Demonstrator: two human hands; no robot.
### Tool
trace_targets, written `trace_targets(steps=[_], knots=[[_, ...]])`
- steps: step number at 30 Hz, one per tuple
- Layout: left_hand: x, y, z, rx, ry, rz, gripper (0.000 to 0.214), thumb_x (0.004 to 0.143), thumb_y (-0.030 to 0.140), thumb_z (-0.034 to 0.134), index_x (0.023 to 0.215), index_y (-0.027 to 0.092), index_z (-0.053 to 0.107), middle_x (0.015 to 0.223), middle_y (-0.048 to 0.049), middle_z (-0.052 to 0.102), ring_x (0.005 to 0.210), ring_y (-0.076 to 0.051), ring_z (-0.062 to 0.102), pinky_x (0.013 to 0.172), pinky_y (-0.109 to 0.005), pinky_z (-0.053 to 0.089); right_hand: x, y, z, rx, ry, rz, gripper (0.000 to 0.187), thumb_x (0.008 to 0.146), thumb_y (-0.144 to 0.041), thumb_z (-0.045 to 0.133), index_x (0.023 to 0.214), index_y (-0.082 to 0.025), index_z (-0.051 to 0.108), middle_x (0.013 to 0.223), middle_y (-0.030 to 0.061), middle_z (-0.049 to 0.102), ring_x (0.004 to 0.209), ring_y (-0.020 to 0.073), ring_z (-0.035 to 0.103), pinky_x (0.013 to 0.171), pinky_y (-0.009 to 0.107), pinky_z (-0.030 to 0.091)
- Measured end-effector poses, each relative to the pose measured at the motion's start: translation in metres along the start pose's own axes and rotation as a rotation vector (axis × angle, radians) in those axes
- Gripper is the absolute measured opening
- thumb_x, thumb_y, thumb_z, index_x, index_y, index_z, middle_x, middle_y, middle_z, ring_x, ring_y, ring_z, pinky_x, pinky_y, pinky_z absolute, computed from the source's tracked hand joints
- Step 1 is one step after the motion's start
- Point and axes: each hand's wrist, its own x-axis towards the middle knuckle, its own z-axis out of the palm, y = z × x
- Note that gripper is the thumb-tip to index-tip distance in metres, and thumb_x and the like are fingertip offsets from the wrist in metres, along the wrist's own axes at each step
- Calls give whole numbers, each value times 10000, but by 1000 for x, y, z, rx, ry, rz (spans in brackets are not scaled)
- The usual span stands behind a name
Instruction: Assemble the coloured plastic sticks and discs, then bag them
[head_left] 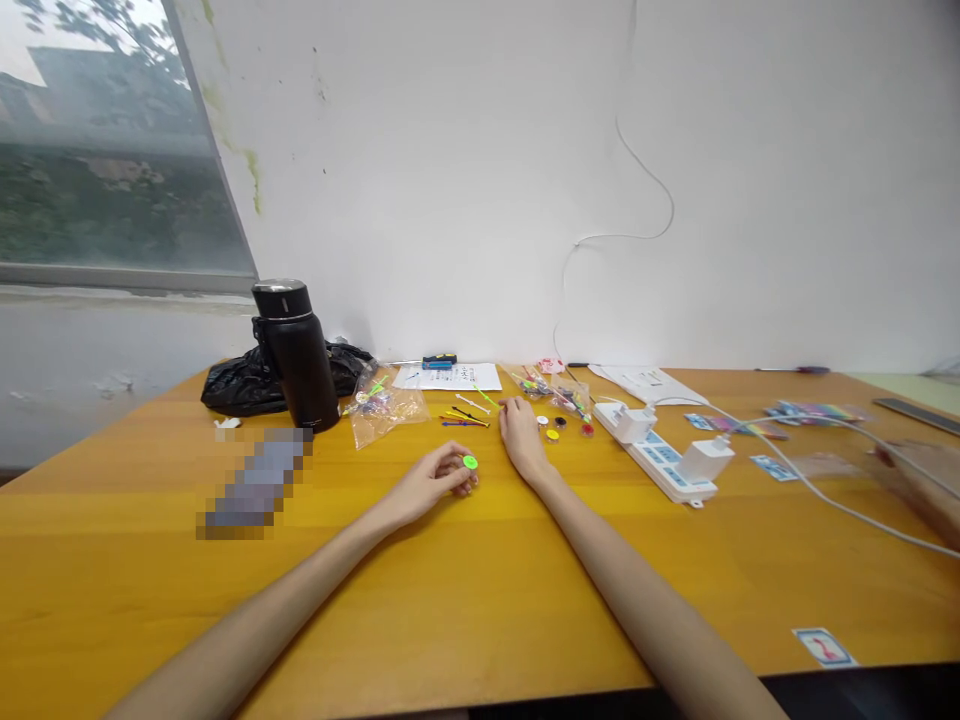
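Holding a green disc point(470, 463) btwn thumb & fingers, the L hand point(441, 477) is narrow & loaded. Clock ref.: ctr = gap btwn hands, wall point(450, 200) = 12. Disc pos.: 9 o'clock, just off ctr, green face visible.

R hand point(522, 435): approx. 1 o'clock, fingers bent & close together. A light-green stick point(486, 396) ends at its fingertips; whether it is gripped or only touched, the view doesn't show.

Parts layout:
- 11 o'clock: loose sticks point(466, 417), incl. white, yellow & dark, lying partly crossed.
- 2 o'clock, beyond R wrist: separate discs, i.e. white point(542, 422), yellow point(553, 436), black point(560, 423) & red point(587, 431).
- 10 o'clock: clear bag point(390, 415) w/ small colored parts in/on it.
- 1 o'clock, nr wall: second clear bag point(574, 395), also w/ parts.
- Btwn 11 & 12: printed sheet point(469, 377) w/ screwdriver point(439, 361) at its far edge.

Status (judged): early stage. Done: some discs & sticks are out, grouped loosely by type. Left: no disc visibly joined to a stick; bagged parts look unhandled. Exact qty n/a, as parts in bags are too small to count.

Adjacent: power strip point(679, 482) at 3 o'clock, w/ chargers plugged in; black bottle point(300, 365) upright at 10 o'clock, past the first bag.
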Motion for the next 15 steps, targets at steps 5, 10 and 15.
trace_targets(steps=[5,10,15], knots=[[-1,3,1,-2,2,2,382,838,494,692,1005,171,577,917,-77,673,808,-162,631,782,-311,483,-1,-2,-1,-23,-30,-47,250,945,-62,413,991,-126,650,1021,139,612,989,265,532,918,368,431],[0,1,1,-15,7,-2,390,832,499,700,1005,174,572,913,-78,678,810,-165,640,786,-311,491,-4,-4,-4,-12,-16,-62,252,938,-55,419,996,-132,651,1024,130,599,982,253,532,907,366,442],[0,1,0,-19,13,0,383,829,487,707,1005,173,574,905,-74,677,803,-160,640,778,-306,494,-5,-3,-5,23,-16,-91,229,945,-84,437,1003,-162,644,1025,103,589,997,238,533,899,340,448]])
